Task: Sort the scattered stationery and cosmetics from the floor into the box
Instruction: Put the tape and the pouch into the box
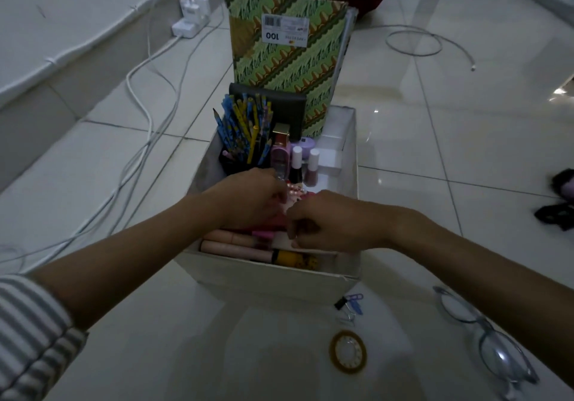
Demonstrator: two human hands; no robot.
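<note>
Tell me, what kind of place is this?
Probably a room in a home: a white tiled floor, chargers plugged into a power strip, and a box of pencils and nail polish.

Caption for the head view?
The left hand and right hand reach into a box of pencils, nail polish and a notebook; clips, tape roll and glasses lie outside.

The left hand [248, 197] and right hand [332, 222] hide the middle of the box [267, 273]; whether their curled fingers hold anything is unclear. Glasses [500, 357] are cut by the near edge.
</note>
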